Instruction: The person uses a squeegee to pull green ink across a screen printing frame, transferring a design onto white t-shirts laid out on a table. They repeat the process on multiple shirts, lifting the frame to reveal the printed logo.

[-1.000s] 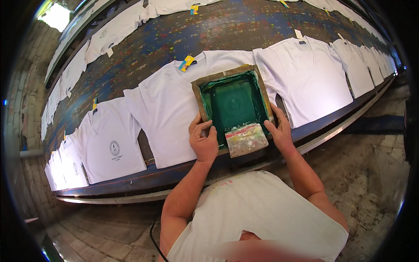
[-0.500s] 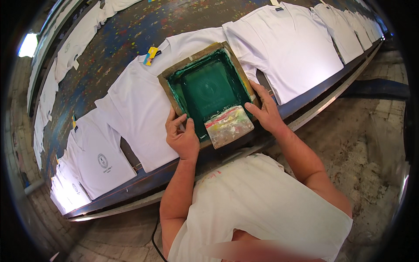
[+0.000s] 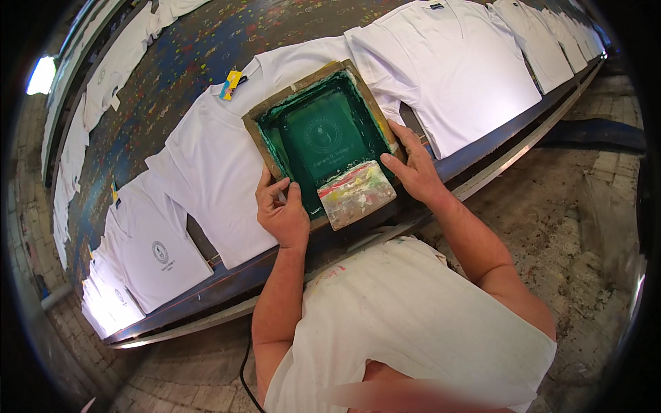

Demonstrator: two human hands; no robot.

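A wooden-framed printing screen [image 3: 296, 88] with green mesh sits over the chest of a white T-shirt [image 3: 217, 165]. A round emblem with small lettering below it shows in the mesh. My left hand [image 3: 284, 212] grips the frame's left side near its lower corner, fingers curled at the edge. On the opposite side my right hand [image 3: 416, 168] holds the frame, thumb on top and fingers along the outer edge. Between them a paint-stained squeegee [image 3: 359, 195] leans in the frame's near end, its body jutting over the near edge.
To the left, a white T-shirt [image 3: 165, 251] bears a dark round print. An unprinted white T-shirt [image 3: 475, 76] lies to the right, with several more along the long paint-spotted table [image 3: 165, 89]. A yellow and blue tag [image 3: 231, 85] lies by the middle shirt's collar.
The screen and squeegee have shifted slightly away from me and to the left, with both hands on the frame. The emblem in the mesh now shows more clearly.
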